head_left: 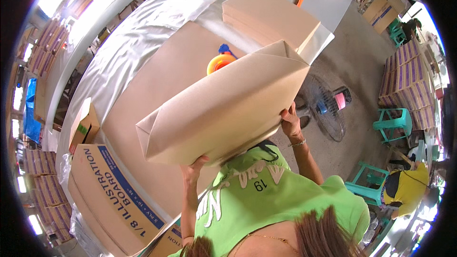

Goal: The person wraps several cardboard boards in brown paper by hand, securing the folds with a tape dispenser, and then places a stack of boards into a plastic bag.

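Note:
A large brown paper-wrapped package (pixel 223 107) is tilted up in front of me, its end flaps folded into triangles. My left hand (pixel 194 167) is closed on its lower edge near the left end. My right hand (pixel 290 123) grips the same edge toward the right end, the thumb on the near face. Just behind the package, partly hidden by it, an orange tape roll (pixel 220 64) with a blue part sits on the table. Brown paper (pixel 157 76) lies spread out beneath, and a thick stack of brown sheets (pixel 271 16) stands at the far right of the table.
A printed carton (pixel 104 200) stands at the table's left, beside a small open box (pixel 84 126). On the right are a floor fan (pixel 326 107), green stools (pixel 394 123) and stacked striped bundles (pixel 407 83). A person in yellow (pixel 410 189) is at the lower right.

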